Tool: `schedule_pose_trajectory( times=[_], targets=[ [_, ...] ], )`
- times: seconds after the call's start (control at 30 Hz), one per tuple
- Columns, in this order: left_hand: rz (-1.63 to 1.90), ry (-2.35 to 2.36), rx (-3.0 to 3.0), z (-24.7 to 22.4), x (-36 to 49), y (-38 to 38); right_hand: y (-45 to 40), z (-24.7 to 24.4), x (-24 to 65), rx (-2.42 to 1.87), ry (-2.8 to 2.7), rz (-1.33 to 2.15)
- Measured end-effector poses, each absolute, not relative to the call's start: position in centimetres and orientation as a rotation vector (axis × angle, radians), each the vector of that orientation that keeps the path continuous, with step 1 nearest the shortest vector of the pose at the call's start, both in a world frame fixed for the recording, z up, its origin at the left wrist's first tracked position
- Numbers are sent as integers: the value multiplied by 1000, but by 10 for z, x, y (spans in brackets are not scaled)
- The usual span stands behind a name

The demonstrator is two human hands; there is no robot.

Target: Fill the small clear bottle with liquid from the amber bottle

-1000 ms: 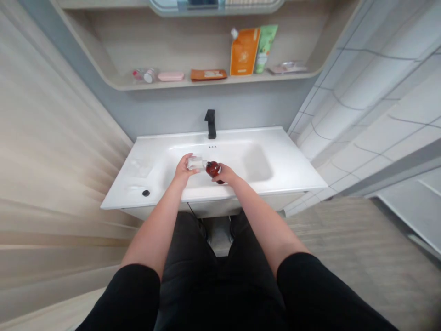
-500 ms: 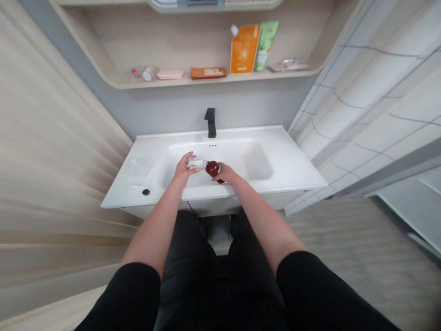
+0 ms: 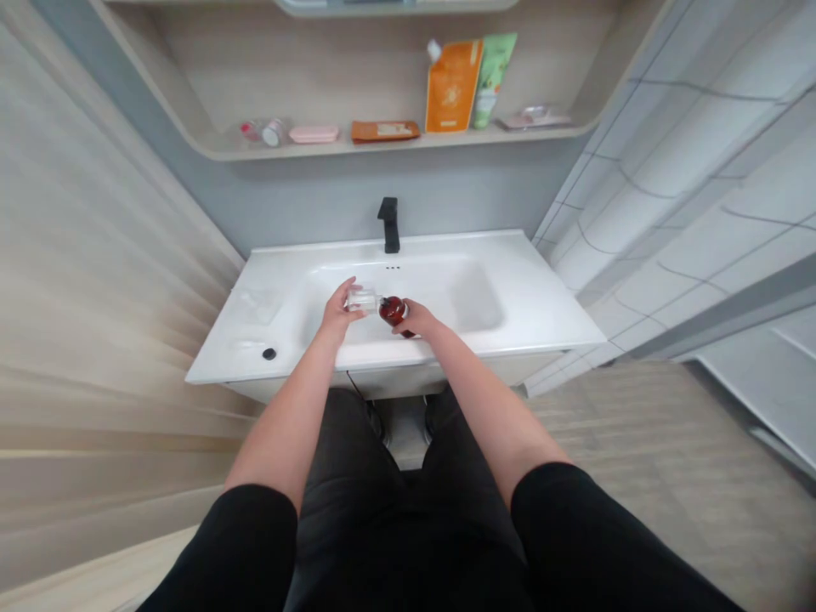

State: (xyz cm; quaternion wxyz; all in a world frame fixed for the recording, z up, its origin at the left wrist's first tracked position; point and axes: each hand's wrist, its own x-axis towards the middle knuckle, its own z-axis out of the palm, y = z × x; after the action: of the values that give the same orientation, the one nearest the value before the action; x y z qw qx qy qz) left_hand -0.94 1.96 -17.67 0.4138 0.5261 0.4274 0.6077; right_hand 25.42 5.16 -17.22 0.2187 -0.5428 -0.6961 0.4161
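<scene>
My left hand point(image 3: 337, 309) is wrapped around a clear bottle point(image 3: 363, 300), which lies sideways with its neck pointing right. My right hand point(image 3: 417, 319) grips a dark red-brown bottle point(image 3: 393, 311), tilted so that its mouth end faces the neck of the clear one. The two mouths meet or nearly meet; whether they touch I cannot tell. Both bottles are over the near part of the white sink point(image 3: 475, 297). Any liquid passing between them is too small to make out.
A black faucet point(image 3: 389, 225) stands behind the basin. On the left counter lie a black cap point(image 3: 269, 354) and a clear plastic piece point(image 3: 258, 306). The shelf above holds an orange pouch point(image 3: 452, 89), a green tube point(image 3: 494, 81), a pink case point(image 3: 314, 134) and an orange-brown packet point(image 3: 385, 130).
Both hands keep their grip on the bottles and stay almost in place. The view has shifted very slightly.
</scene>
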Motion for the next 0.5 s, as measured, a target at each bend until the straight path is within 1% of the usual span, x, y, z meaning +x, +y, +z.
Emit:
schedule_pose_trajectory(
  times=[0.5],
  targets=[
    [1520, 1104, 1336, -173, -8, 18, 49, -171, 256, -1484, -1916, 1182]
  ],
)
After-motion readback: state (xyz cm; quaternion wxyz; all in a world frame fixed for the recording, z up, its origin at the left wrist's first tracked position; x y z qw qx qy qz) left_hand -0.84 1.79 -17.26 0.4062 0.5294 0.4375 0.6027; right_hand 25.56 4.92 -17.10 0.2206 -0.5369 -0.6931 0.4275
